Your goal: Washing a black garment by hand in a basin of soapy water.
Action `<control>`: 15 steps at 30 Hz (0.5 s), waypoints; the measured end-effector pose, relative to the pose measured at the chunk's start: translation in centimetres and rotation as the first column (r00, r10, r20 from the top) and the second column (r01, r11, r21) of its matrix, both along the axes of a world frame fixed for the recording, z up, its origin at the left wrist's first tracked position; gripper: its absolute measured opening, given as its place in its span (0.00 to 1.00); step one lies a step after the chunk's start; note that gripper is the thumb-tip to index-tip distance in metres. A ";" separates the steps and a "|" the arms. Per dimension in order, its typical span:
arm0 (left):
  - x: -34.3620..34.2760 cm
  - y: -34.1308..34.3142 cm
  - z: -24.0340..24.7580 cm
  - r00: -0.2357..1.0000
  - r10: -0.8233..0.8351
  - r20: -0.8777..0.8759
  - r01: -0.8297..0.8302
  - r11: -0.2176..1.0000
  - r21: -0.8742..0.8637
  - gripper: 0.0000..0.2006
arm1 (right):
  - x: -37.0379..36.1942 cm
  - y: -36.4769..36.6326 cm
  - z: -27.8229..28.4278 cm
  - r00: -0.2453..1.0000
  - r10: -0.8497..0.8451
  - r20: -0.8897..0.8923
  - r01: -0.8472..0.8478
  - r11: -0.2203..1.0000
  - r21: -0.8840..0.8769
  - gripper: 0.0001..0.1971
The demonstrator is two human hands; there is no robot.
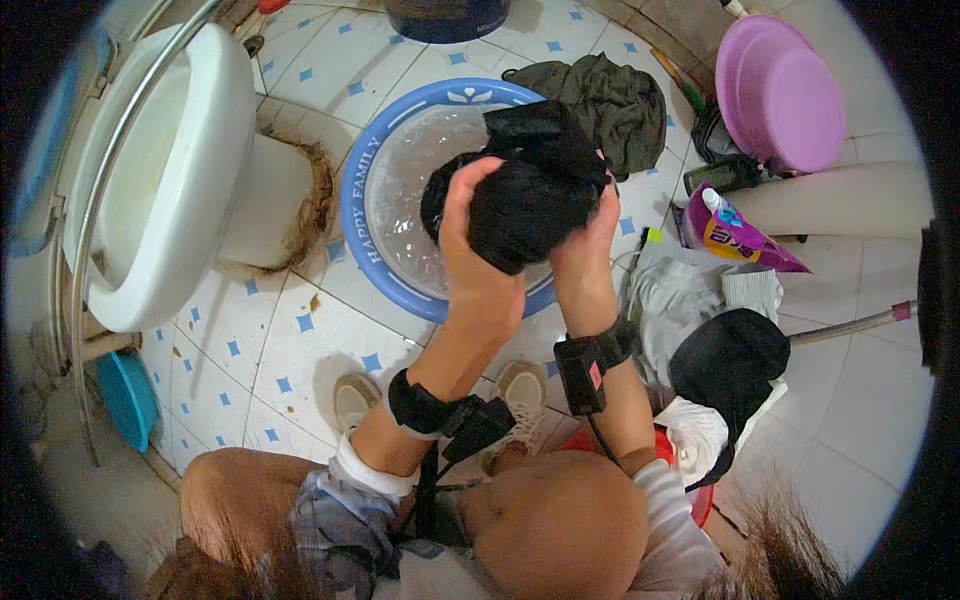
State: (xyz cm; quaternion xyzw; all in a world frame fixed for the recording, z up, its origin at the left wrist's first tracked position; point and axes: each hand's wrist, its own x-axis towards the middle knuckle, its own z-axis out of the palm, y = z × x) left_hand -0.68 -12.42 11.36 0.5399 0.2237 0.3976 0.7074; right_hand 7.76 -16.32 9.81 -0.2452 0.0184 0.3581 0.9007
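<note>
Above the blue basin (352, 205), which stands on the tiled floor (270, 340) just beside the foot of the white toilet (160, 170), both hands clutch a wet black garment (530, 185). The left hand (472, 245) wraps around the lower left of the bundle, fingers curled tight; the right hand (588, 240) grips its lower right, its fingers mostly hidden behind the cloth. The garment is bunched so thickly that its kind cannot be made out, and it covers much of the basin's far side. What shows of the basin holds clear, foamy water. Each wrist carries a black strapped device.

Beyond the basin an olive-green garment (615, 100) lies crumpled on the floor, touching the basin's rim. A dark blue tub (445, 18) is cut off by the top edge, so its contents stay unseen. To the right, a purple basin (780, 95) leans tilted, showing an empty inside. Below it lies a purple detergent pouch (735, 235), and next to that a pile of pale grey clothes (690, 295). Near the person's right knee a red bucket (690, 500) is largely buried under a black garment (730, 365) and white cloth. A teal container (125, 400) peeks out by the toilet, mostly hidden.
</note>
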 end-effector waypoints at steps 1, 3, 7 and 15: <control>0.2 0.3 -0.3 1.000 -0.009 -0.002 0.009 1.000 -0.001 0.23 | 0.4 -0.2 0.0 0.996 -0.046 -0.078 0.040 0.996 -0.079 0.18; 0.3 2.1 -0.7 0.990 -0.051 0.132 0.106 0.889 -0.446 0.25 | 1.4 -0.4 -0.3 0.991 -0.071 -0.116 0.059 0.992 -0.108 0.16; 0.2 5.1 -0.7 0.959 0.263 -0.105 -0.079 0.604 0.793 0.26 | 1.6 -1.0 -0.6 0.962 -0.071 -0.262 0.030 0.987 -0.159 0.12; 0.8 7.5 -4.5 0.885 -0.322 -0.336 0.421 0.862 0.283 0.17 | 1.4 -1.4 -0.7 0.975 -0.148 -0.167 0.123 0.981 -0.148 0.08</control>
